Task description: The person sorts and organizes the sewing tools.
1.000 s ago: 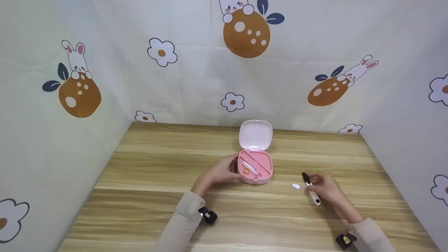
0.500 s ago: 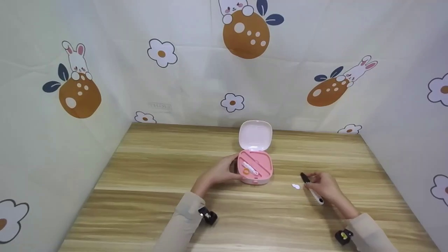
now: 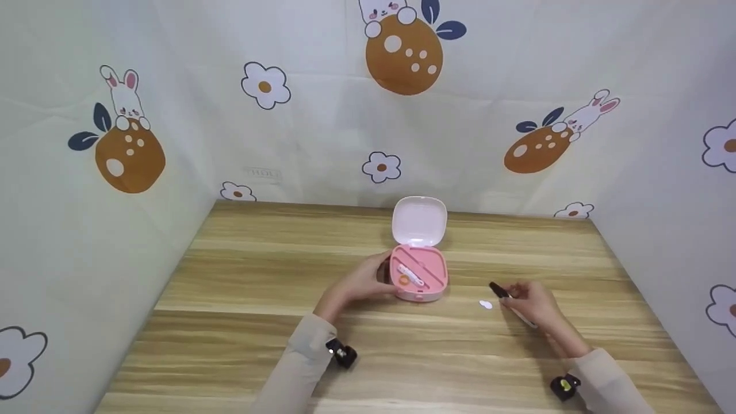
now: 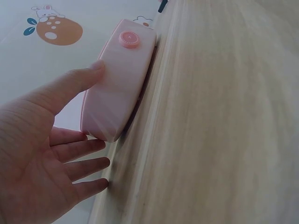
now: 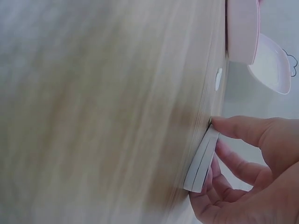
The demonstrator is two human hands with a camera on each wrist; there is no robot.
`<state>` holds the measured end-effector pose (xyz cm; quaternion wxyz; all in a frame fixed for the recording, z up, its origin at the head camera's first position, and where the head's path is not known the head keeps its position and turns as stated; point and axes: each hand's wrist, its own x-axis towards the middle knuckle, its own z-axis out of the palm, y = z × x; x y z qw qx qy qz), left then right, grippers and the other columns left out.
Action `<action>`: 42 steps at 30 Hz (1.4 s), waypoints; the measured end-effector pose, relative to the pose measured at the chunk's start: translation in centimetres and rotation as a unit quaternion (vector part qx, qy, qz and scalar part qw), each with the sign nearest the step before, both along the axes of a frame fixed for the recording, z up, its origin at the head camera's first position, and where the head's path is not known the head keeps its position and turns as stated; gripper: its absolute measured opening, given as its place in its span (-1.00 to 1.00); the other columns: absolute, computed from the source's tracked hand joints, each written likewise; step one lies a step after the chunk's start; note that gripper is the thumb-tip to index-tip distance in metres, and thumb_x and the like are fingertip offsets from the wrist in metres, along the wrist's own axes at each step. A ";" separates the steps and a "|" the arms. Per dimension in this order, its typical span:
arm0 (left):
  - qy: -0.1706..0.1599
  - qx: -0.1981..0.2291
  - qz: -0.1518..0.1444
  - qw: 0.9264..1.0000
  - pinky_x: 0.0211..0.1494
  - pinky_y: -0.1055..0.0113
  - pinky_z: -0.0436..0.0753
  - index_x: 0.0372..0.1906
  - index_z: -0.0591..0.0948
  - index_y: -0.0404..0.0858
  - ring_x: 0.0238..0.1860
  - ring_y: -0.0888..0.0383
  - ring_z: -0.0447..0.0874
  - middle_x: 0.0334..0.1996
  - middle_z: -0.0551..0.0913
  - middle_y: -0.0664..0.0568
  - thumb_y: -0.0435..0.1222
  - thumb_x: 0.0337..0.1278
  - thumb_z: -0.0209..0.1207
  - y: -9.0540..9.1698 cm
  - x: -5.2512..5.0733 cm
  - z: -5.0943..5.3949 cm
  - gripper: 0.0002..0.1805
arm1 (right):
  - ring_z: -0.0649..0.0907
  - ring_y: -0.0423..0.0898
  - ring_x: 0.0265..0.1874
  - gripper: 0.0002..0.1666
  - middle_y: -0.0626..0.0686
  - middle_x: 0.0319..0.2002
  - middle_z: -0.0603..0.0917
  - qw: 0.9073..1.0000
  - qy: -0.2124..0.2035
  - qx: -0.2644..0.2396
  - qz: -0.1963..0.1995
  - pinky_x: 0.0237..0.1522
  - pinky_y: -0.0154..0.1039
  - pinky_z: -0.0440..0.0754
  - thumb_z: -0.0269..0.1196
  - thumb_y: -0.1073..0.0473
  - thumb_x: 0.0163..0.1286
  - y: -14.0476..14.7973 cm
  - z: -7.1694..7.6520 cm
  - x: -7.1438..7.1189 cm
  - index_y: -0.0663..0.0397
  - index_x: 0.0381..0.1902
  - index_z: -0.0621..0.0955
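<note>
A pink box (image 3: 419, 296), its pale lid (image 3: 420, 221) raised, stands on the table. In its tray lie a small white stick-shaped item (image 3: 411, 275) and an orange ring (image 3: 404, 280). My left hand (image 3: 363, 281) holds the box's left side, thumb on the front wall and fingers round the left side; the lower fingers stand free in the left wrist view. My right hand (image 3: 535, 302) pinches a slim black-and-white tool (image 5: 201, 161) with a slit along its edge, low over the table. Its black end (image 3: 498, 290) points toward the box; the hand partly covers the rest.
A small white cloud-shaped piece (image 3: 486, 305) lies on the wooden table (image 3: 276, 253) between the box and my right hand. Patterned cloth walls (image 3: 322, 126) enclose the table at the back and both sides.
In my right hand the black-and-white tool has turned, its black end swinging left and its white end right and slightly up, more hidden by the hand. Left hand and box have stayed put.
</note>
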<state>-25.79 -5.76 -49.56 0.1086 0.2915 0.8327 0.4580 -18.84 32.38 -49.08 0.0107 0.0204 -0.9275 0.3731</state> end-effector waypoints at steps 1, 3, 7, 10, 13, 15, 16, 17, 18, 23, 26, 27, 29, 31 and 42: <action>-0.001 0.000 0.000 1.000 0.67 0.09 0.27 0.64 0.23 -0.33 0.55 -0.08 0.37 0.53 0.43 -0.20 -0.24 0.04 0.50 0.0 0.0 0.0 0.07 | 0.72 -0.01 -0.29 -0.72 0.24 -0.31 0.78 1.000 0.001 -0.002 0.000 -0.23 -0.41 0.61 0.44 0.42 0.23 0.0 0.0 0.0 0.54 -0.15 0.70; 0.000 0.000 0.000 1.000 0.66 0.08 0.28 0.64 0.24 -0.34 0.54 -0.08 0.38 0.52 0.44 -0.21 -0.23 0.06 0.51 0.0 0.1 0.0 0.06 | 0.73 0.00 -0.27 -0.73 0.23 -0.30 0.78 1.000 0.001 -0.003 0.000 -0.22 -0.39 0.62 0.44 0.41 0.25 0.0 0.0 0.0 0.53 -0.13 0.71; -0.002 0.005 -0.001 1.000 0.67 0.04 0.27 0.63 0.26 -0.34 0.55 -0.11 0.36 0.52 0.44 -0.22 -0.22 0.09 0.51 -0.1 0.1 0.0 0.03 | 0.75 0.10 -0.21 -0.72 0.26 -0.24 0.79 1.000 0.004 0.005 0.001 -0.16 -0.33 0.65 0.42 0.37 0.32 0.0 0.1 -0.1 0.49 -0.08 0.71; -0.009 0.010 -0.002 1.000 0.67 0.02 0.26 0.63 0.26 -0.34 0.56 -0.13 0.35 0.53 0.42 -0.23 -0.22 0.09 0.51 -0.1 0.1 0.0 0.03 | 0.75 0.15 -0.15 -0.71 0.29 -0.19 0.80 1.000 0.003 0.012 0.003 -0.11 -0.27 0.67 0.40 0.34 0.36 0.0 0.2 -0.2 0.47 -0.04 0.72; -0.012 0.009 -0.004 1.000 0.67 0.04 0.26 0.63 0.25 -0.33 0.57 -0.11 0.34 0.54 0.41 -0.21 -0.23 0.10 0.50 0.0 0.1 0.1 0.03 | 0.75 0.15 -0.13 -0.71 0.30 -0.17 0.80 1.000 -0.001 0.011 0.003 -0.08 -0.24 0.69 0.40 0.33 0.36 0.0 0.4 -0.3 0.46 -0.04 0.71; -0.010 0.008 -0.005 1.000 0.67 0.04 0.27 0.63 0.25 -0.33 0.56 -0.10 0.34 0.53 0.42 -0.21 -0.23 0.09 0.50 0.0 0.0 0.1 0.03 | 0.75 0.15 -0.13 -0.70 0.30 -0.17 0.80 1.000 -0.003 0.009 0.006 -0.08 -0.23 0.69 0.40 0.32 0.37 0.0 0.6 -0.3 0.47 -0.03 0.71; -0.008 0.006 -0.005 1.000 0.67 0.04 0.27 0.63 0.25 -0.33 0.56 -0.10 0.35 0.53 0.42 -0.21 -0.23 0.09 0.50 0.0 0.0 0.1 0.03 | 0.75 0.14 -0.13 -0.69 0.30 -0.17 0.80 1.000 -0.003 0.009 0.007 -0.08 -0.23 0.69 0.40 0.32 0.37 -0.1 0.7 -0.4 0.47 -0.03 0.70; -0.008 0.006 -0.004 1.000 0.67 0.04 0.27 0.63 0.25 -0.33 0.56 -0.10 0.35 0.53 0.42 -0.21 -0.22 0.09 0.50 0.0 0.0 0.1 0.03 | 0.76 0.13 -0.13 -0.69 0.29 -0.17 0.80 1.000 -0.004 0.006 0.005 -0.09 -0.24 0.69 0.40 0.32 0.37 -0.1 0.8 -0.4 0.47 -0.02 0.71; -0.007 0.005 -0.003 1.000 0.67 0.03 0.27 0.63 0.25 -0.34 0.56 -0.11 0.35 0.53 0.43 -0.22 -0.22 0.09 0.50 0.0 0.0 0.1 0.03 | 0.76 0.13 -0.13 -0.69 0.29 -0.16 0.80 1.000 -0.006 0.005 0.005 -0.10 -0.25 0.69 0.40 0.31 0.38 -0.2 0.9 -0.4 0.47 -0.01 0.70; -0.013 -0.003 0.004 1.000 0.67 0.06 0.26 0.63 0.26 -0.31 0.57 -0.09 0.34 0.54 0.42 -0.19 -0.20 0.11 0.50 0.0 0.1 0.1 0.02 | 0.77 0.14 -0.15 -0.66 0.29 -0.16 0.79 1.000 -0.014 -0.008 0.005 -0.14 -0.32 0.67 0.38 0.30 0.40 -0.5 1.3 -0.8 0.51 0.01 0.69; -0.014 -0.002 0.003 1.000 0.67 0.07 0.26 0.63 0.26 -0.29 0.57 -0.07 0.34 0.54 0.43 -0.17 -0.21 0.12 0.50 0.0 0.1 0.1 0.01 | 0.77 0.16 -0.13 -0.66 0.29 -0.15 0.78 1.000 -0.015 -0.016 0.006 -0.13 -0.31 0.66 0.38 0.30 0.41 -0.8 1.6 -0.9 0.50 0.02 0.69; -0.016 -0.001 0.003 1.000 0.67 0.08 0.26 0.63 0.27 -0.29 0.57 -0.07 0.34 0.53 0.43 -0.17 -0.21 0.12 0.50 0.0 0.1 0.1 0.01 | 0.77 0.15 -0.13 -0.66 0.29 -0.14 0.78 1.000 -0.014 -0.018 0.005 -0.12 -0.30 0.66 0.38 0.30 0.40 -0.9 1.7 -1.0 0.49 0.03 0.69; -0.016 -0.002 0.003 1.000 0.67 0.08 0.26 0.63 0.27 -0.29 0.57 -0.06 0.35 0.53 0.43 -0.16 -0.21 0.12 0.50 0.0 0.1 0.1 0.01 | 0.77 0.14 -0.14 -0.66 0.29 -0.14 0.78 1.000 -0.012 -0.023 0.006 -0.12 -0.27 0.66 0.39 0.30 0.40 -1.1 1.8 -1.1 0.47 0.03 0.69; -0.018 -0.004 0.004 1.000 0.67 0.09 0.26 0.64 0.27 -0.28 0.57 -0.06 0.34 0.53 0.43 -0.15 -0.22 0.12 0.50 0.1 0.1 0.2 0.00 | 0.76 0.07 -0.17 -0.66 0.27 -0.15 0.78 1.000 -0.009 -0.028 0.008 -0.13 -0.27 0.66 0.39 0.30 0.40 -1.2 2.0 -1.1 0.46 0.03 0.69; -0.016 0.013 -0.002 1.000 0.67 0.08 0.26 0.64 0.22 -0.37 0.56 -0.09 0.35 0.53 0.41 -0.24 -0.27 0.08 0.49 0.0 0.0 0.2 0.04 | 0.74 0.00 -0.25 -0.70 0.24 -0.21 0.78 0.999 0.021 -0.039 0.016 -0.21 -0.42 0.64 0.40 0.38 0.35 -2.5 2.7 -1.6 0.46 -0.01 0.71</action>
